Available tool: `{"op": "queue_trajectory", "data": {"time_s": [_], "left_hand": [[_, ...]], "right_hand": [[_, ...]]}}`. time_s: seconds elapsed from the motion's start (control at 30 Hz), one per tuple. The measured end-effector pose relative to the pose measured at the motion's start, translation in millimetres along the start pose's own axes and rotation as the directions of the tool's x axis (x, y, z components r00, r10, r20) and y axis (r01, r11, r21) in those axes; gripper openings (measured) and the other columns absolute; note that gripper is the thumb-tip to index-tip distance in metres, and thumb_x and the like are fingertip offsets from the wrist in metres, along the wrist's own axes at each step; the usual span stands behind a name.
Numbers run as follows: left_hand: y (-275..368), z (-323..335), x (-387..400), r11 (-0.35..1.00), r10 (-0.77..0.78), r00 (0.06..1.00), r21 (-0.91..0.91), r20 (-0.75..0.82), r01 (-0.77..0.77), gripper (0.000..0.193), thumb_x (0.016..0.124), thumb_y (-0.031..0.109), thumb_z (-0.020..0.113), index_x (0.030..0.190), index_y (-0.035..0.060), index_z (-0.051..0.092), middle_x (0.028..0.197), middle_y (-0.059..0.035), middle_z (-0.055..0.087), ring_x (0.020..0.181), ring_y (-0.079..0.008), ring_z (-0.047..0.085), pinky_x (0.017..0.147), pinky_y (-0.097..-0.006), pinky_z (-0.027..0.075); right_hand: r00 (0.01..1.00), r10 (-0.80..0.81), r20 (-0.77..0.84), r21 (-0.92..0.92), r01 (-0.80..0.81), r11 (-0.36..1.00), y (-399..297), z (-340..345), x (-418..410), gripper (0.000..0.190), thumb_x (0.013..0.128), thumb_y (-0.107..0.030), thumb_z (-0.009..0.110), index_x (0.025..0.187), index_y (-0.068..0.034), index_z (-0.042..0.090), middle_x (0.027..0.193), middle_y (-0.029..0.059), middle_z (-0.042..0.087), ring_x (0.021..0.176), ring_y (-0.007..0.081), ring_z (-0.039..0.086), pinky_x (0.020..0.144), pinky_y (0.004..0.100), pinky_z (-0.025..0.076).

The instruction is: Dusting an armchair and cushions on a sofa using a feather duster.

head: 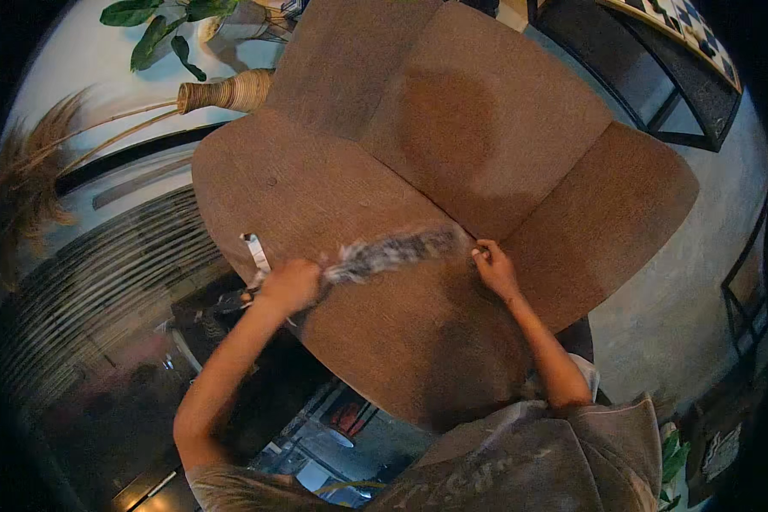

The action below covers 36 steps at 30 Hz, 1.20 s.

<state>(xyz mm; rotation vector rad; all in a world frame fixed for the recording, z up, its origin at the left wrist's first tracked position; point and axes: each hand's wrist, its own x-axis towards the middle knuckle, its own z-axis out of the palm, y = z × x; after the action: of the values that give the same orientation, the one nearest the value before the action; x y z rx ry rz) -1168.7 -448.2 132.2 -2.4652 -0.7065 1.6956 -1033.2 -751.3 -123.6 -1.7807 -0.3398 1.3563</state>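
My left hand (291, 285) is closed around the handle end of a fluffy grey-and-white duster (400, 253), which is blurred. The duster stretches rightward over the seat (371, 326) of a brown upholstered chair. A white strip (255, 251) sticks up beside my left hand, and a dark, indistinct part shows behind it. My right hand (496, 269) has its fingers curled, thumb against forefinger, at the seam where the seat meets the backrest (550, 77) and the side panel (601, 224). Whether it pinches the fabric or the duster's tip is not clear.
A wicker vase (227, 91) with dried pampas stems lies in view at the upper left, near a leafy plant (150, 38). A black-framed table (672, 83) bearing a chessboard (697, 32) stands at the upper right. Ribbed dark panelling (102, 288) fills the left.
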Motion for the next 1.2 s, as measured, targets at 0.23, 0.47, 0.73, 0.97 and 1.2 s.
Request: {"op": "queue_trajectory", "data": {"time_s": [0.23,0.47,0.73,0.97,1.2], "left_hand": [[-16.9,-19.9,18.7,0.970,-0.209,0.978,-0.124,-0.003,0.207,0.022,0.085,0.015,0.052,0.095,-0.0002,0.063,0.090,-0.0258,0.064,0.090,-0.0358,0.064,0.078,-0.0483,0.050],[10.5,-36.0,22.6,0.891,-0.398,0.917,-0.228,0.030,0.394,0.026,0.088,0.019,0.052,0.097,-0.0023,0.063,0.096,-0.0243,0.064,0.095,-0.0336,0.063,0.080,-0.0461,0.050],[82.2,23.3,1.4,1.000,0.009,0.957,-0.008,0.291,-0.007,0.028,0.088,0.015,0.047,0.107,0.0037,0.064,0.101,-0.0201,0.064,0.096,-0.0331,0.064,0.082,-0.0460,0.051],[74.3,-9.9,7.9,0.998,0.043,0.989,-0.049,0.138,-0.036,0.045,0.084,0.009,0.051,0.126,-0.0020,0.045,0.097,-0.0240,0.063,0.089,-0.0377,0.063,0.079,-0.0463,0.051],[70.4,42.0,-20.4,0.998,-0.059,0.984,-0.016,0.168,0.063,0.060,0.084,0.010,0.049,0.140,0.0249,0.034,0.120,-0.0223,0.055,0.102,-0.0391,0.058,0.087,-0.0475,0.048]], "right_hand": [[0.969,0.090,-0.228,0.035,-0.085,0.996,28.3,-35.3,13.6,0.038,0.092,-0.032,0.054,0.116,-0.003,0.055,0.071,0.0040,0.053,0.064,0.0122,0.049,0.061,0.0293,0.044],[0.937,0.320,-0.139,0.636,-0.163,0.754,18.1,-53.8,18.8,0.040,0.096,-0.037,0.045,0.121,-0.008,0.052,0.078,0.0024,0.054,0.066,0.0101,0.055,0.059,0.0283,0.047],[0.921,0.382,-0.081,0.829,-0.151,0.539,2.5,-71.8,17.3,0.047,0.097,-0.042,0.041,0.127,-0.006,0.046,0.081,0.0041,0.055,0.068,0.0127,0.055,0.059,0.0293,0.047],[0.931,0.364,-0.025,0.822,-0.189,0.538,0.8,-72.4,17.7,0.045,0.096,-0.041,0.043,0.124,-0.006,0.047,0.080,0.0026,0.054,0.066,0.0119,0.055,0.057,0.0294,0.047],[0.926,0.378,0.003,0.848,-0.203,0.490,-2.6,-75.1,14.8,0.043,0.096,-0.039,0.045,0.124,-0.006,0.047,0.079,0.0013,0.053,0.066,0.0121,0.053,0.057,0.0291,0.046]]}}
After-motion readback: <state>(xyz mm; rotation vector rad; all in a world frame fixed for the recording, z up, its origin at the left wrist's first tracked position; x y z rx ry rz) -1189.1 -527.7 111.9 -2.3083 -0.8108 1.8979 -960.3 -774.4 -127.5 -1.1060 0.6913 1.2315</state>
